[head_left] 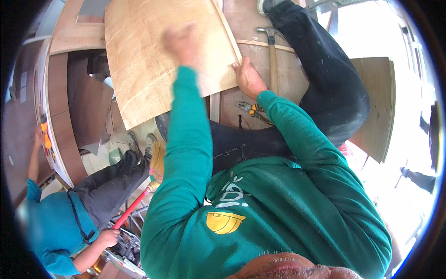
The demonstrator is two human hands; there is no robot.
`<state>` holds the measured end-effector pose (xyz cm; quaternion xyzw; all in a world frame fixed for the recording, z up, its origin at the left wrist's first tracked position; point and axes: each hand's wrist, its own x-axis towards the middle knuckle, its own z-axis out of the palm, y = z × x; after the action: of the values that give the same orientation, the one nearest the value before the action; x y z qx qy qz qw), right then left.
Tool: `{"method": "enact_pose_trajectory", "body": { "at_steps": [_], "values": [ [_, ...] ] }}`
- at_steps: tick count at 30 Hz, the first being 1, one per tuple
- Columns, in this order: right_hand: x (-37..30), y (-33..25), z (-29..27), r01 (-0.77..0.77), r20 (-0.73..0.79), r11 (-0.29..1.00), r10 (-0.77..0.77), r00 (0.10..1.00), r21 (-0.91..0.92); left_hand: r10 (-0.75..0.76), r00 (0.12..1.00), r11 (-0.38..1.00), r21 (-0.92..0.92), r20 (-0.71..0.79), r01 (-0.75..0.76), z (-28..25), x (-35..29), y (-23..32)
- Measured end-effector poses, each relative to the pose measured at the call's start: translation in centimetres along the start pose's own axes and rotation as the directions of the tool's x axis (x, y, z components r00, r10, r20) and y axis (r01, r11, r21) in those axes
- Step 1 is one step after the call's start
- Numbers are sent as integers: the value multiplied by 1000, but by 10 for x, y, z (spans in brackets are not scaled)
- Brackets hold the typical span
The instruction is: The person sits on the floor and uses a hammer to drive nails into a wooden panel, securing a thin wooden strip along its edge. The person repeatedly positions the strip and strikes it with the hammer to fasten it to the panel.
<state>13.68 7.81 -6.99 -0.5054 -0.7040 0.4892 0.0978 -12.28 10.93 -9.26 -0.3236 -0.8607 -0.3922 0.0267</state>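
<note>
A pale plywood sheet [144, 60] lies at a slant in front of me, with a thin wooden strip [227, 29] along its right edge. Over its surface, my left hand [182, 44] is smeared by motion; its fingers cannot be made out. My right hand [251, 79] is closed at the sheet's near right corner, thumb and fingers gripping the edge by the strip's end. Beside that hand rests a claw hammer [272, 60] with a wooden handle. Nearer to me are pliers [253, 110] with yellow-and-black grips, partly hidden by my right sleeve.
My bent leg [330, 79] borders the right of the work area. Further right stand wooden panels [376, 102]. At the left, a co-worker [65, 218] holds a broom [132, 209] by its red handle; their other hand is by an orange-and-black tool [45, 132]. A dark opening [86, 93] lies left of the sheet.
</note>
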Motion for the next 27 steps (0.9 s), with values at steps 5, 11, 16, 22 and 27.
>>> {"method": "enact_pose_trajectory", "body": {
  "at_steps": [5,11,16,22,27],
  "values": [
    [11,19,11,131,48,990,-134,990,44,-377,900,666,611,-219,428,-247,50,-201],
    [31,34,4,95,142,994,-86,986,-60,-555,805,830,67,212,554,-284,8,-238],
    [42,28,-20,419,311,856,-326,893,-304,-549,827,781,-277,123,559,-311,5,-267],
    [50,23,-86,391,416,834,-220,882,-389,-543,839,828,-143,36,542,-313,15,-272],
    [16,55,-77,387,402,821,-214,890,-420,-517,840,837,-104,166,537,-302,27,-243]
  ]
}}
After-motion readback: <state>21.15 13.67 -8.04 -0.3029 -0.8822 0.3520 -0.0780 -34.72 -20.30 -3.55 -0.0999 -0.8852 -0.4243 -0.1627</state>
